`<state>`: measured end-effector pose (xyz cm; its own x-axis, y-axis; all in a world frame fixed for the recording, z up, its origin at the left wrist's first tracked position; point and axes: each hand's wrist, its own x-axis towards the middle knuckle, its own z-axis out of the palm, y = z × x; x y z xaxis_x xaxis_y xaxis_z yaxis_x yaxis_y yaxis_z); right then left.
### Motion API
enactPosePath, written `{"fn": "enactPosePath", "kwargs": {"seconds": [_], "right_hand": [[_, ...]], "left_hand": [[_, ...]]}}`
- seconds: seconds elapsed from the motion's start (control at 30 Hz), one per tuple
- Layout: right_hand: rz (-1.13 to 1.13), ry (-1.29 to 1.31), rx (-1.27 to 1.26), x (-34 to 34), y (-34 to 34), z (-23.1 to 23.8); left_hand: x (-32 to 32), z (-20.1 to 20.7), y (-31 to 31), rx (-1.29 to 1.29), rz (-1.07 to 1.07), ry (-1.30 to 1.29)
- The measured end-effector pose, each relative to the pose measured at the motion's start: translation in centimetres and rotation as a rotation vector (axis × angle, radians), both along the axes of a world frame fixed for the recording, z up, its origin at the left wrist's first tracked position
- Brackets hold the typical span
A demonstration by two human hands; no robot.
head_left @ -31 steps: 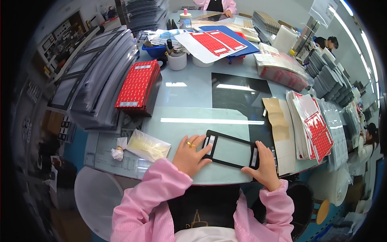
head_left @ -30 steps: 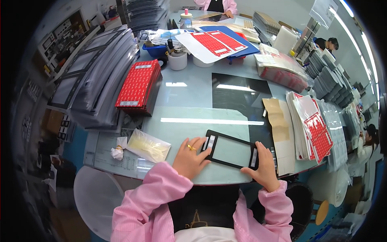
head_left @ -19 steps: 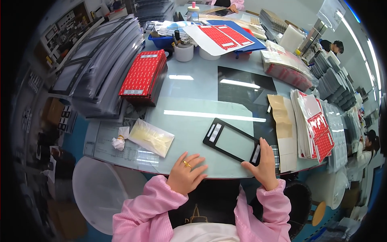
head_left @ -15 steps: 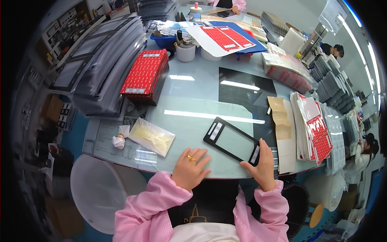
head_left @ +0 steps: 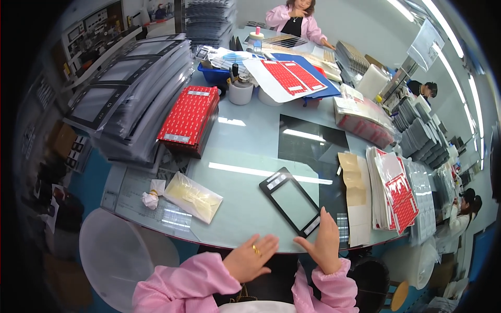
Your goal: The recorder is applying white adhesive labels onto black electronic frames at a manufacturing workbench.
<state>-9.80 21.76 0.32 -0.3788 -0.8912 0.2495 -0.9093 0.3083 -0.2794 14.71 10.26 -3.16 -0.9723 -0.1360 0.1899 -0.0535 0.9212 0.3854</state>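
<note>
A black rectangular frame-shaped panel (head_left: 275, 200) with a clear window and pale strips at both ends lies slantwise on the glass-topped table (head_left: 245, 193). My right hand (head_left: 326, 242) is at its near right end, thumb and fingers stretched apart on either side of that corner; whether they press on it I cannot tell. My left hand (head_left: 254, 257), with a gold ring, hovers around the table's front edge, fingers extended and pointing right, holding nothing. A pale yellow packet in a clear sleeve (head_left: 194, 198) and a crumpled white wad (head_left: 151, 198) lie to its left.
On the left stand a stack of red-topped panels (head_left: 189, 117) and a tall pile of sleeved black frames (head_left: 125, 78). Brown paper (head_left: 357, 198) and red-and-white sheets (head_left: 389, 193) lie right. A white tub (head_left: 240, 93) is farther back. Another person (head_left: 298, 23) sits across the table.
My left hand has shifted down and right, its fingers closer together. The whole scene has moved lower in view, showing more of the person opposite. My right hand stays at the panel's end.
</note>
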Motion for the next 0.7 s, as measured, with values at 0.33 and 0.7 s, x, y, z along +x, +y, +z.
{"fn": "enactPosePath", "kwargs": {"seconds": [0.33,0.7], "right_hand": [[0.072,-0.027,0.007,1.2,0.6,0.6],[0.170,-0.164,-0.055,0.7,0.4,0.4]], "left_hand": [[0.5,0.8,0.5,0.038,0.102,0.062],[1.1,1.4,-1.3,0.423,0.355,0.299]]}}
